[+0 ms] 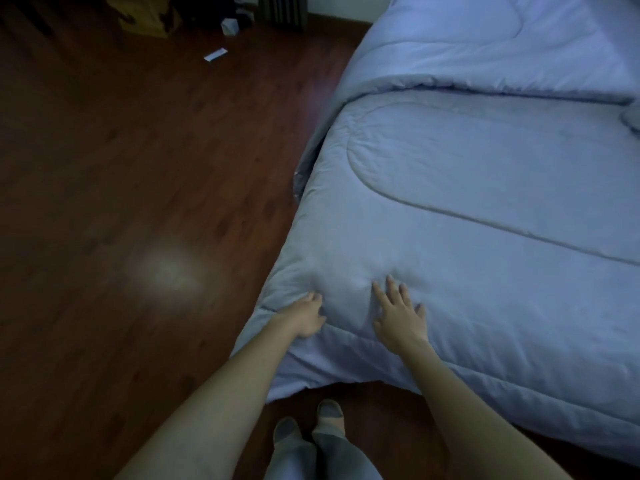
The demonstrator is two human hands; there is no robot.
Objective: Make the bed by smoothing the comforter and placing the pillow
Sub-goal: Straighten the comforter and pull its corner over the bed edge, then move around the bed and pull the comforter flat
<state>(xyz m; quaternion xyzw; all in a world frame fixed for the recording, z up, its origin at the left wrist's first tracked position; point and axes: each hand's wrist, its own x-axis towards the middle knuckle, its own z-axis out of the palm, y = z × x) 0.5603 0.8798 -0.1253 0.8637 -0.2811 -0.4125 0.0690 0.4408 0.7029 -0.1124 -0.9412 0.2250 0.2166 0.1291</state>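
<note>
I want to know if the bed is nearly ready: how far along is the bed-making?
Done: the comforter already covers the bed, though a folded ridge crosses it farther up. In hand: the left hand grips the near corner while the right hand lies flat with fingers spread, pressing on the fabric. Left: flattening that ridge and placing the pillow, which is not clearly in view.

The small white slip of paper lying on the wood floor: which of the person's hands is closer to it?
Left. The left hand grips the comforter at its floor-side corner, the side where the white slip lies far off. The right hand rests flat farther in on the bed.
</note>
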